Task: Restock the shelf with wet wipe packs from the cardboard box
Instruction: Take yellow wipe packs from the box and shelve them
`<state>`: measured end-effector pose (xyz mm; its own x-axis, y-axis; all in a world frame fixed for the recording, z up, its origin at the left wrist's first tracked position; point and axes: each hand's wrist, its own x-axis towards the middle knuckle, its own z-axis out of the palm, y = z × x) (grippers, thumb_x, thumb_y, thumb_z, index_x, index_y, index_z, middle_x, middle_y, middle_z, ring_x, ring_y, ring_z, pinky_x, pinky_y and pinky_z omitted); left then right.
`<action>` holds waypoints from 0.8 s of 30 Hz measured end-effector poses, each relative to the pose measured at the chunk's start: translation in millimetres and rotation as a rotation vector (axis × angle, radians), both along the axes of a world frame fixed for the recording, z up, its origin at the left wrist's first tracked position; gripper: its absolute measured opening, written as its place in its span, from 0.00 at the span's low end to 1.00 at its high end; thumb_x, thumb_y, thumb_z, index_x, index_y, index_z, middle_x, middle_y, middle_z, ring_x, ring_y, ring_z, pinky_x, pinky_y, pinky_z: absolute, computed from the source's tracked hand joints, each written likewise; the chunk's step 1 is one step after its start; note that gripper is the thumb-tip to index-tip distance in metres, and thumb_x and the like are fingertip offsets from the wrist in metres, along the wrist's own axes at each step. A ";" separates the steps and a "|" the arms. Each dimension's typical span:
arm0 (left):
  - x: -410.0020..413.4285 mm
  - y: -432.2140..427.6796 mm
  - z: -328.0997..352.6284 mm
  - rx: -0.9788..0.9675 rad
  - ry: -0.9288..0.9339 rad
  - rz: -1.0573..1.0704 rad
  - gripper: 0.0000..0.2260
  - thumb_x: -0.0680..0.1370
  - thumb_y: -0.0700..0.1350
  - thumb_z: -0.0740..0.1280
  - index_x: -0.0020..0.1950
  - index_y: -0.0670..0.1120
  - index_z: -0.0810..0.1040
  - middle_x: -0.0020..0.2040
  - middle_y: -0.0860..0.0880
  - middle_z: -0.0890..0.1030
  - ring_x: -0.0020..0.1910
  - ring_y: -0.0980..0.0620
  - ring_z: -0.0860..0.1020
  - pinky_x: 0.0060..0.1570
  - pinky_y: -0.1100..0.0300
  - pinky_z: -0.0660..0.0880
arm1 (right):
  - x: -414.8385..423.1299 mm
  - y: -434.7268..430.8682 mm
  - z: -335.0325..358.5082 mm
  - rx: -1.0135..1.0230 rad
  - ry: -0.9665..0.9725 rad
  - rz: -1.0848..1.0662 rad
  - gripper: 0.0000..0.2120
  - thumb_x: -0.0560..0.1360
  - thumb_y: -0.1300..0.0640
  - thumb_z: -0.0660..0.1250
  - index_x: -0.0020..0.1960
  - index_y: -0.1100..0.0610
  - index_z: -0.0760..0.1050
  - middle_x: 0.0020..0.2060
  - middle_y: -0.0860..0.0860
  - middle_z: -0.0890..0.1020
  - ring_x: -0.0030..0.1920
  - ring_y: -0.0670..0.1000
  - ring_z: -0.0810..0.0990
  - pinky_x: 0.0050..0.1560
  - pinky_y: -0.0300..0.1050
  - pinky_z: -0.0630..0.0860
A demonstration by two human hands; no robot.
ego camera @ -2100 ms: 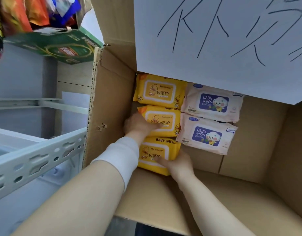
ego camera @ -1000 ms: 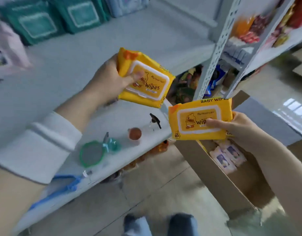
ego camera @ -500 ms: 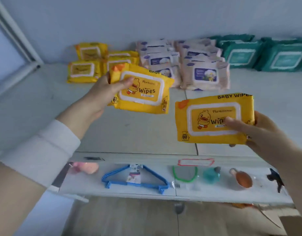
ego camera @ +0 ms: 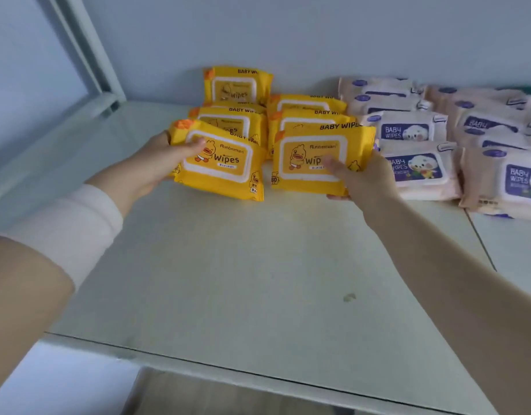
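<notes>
Two yellow plastic packs of baby wipes, each printed with a cartoon duck and a white-bordered label, are held side by side over a pale grey-white metal shelf (ego camera: 258, 280). The left-hand yellow pack (ego camera: 220, 163) is gripped by the left hand (ego camera: 152, 166), thumb pressed on its front face near the upper left corner and fingers hidden behind it. The right-hand yellow pack (ego camera: 313, 158) is gripped by the right hand (ego camera: 363, 178), thumb lying across the lower right of its label and fingers curled beneath. Both packs are tilted with their fronts toward the camera, their lower edges at or just above the shelf surface; actual contact cannot be made out. A white sleeve cuff (ego camera: 75, 223) covers the left forearm; the right forearm is bare.

Directly behind the held packs, a group of matching yellow wipe packs (ego camera: 237, 88) sits toward the back of the shelf in two columns, the rearmost one leaning upright against the pale blue wall (ego camera: 288, 34). To the right, touching that group, are rows of pale pink wipe packs with dark blue labels (ego camera: 419, 169), overlapping one another and reaching to the right edge of view. The front half of the shelf is bare, with a small dark mark (ego camera: 349, 297) on it. A grey metal upright (ego camera: 81, 46) stands at the far left corner.
</notes>
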<state>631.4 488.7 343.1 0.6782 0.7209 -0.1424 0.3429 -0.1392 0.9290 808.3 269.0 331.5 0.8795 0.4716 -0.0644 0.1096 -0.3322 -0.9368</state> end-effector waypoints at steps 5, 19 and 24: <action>20.0 22.3 -24.5 0.444 0.260 0.090 0.22 0.74 0.56 0.67 0.60 0.41 0.74 0.59 0.41 0.78 0.59 0.41 0.74 0.61 0.52 0.69 | 4.7 16.3 -12.9 -0.444 -0.446 -0.160 0.44 0.65 0.41 0.73 0.72 0.60 0.58 0.67 0.58 0.69 0.68 0.59 0.65 0.66 0.52 0.63; 139.1 -188.5 78.3 1.447 0.766 -0.855 0.14 0.77 0.51 0.60 0.61 0.50 0.74 0.59 0.43 0.77 0.55 0.40 0.75 0.44 0.55 0.69 | 41.1 -138.0 67.8 -1.039 -0.693 0.185 0.24 0.74 0.46 0.64 0.65 0.60 0.69 0.62 0.60 0.72 0.62 0.61 0.71 0.59 0.53 0.70; 204.1 -382.4 93.9 1.239 0.737 -1.244 0.10 0.77 0.51 0.63 0.55 0.50 0.77 0.43 0.50 0.80 0.46 0.46 0.79 0.52 0.51 0.75 | 65.4 -344.4 76.5 -1.431 -0.383 0.204 0.31 0.73 0.39 0.63 0.69 0.57 0.67 0.66 0.54 0.72 0.66 0.57 0.70 0.67 0.56 0.66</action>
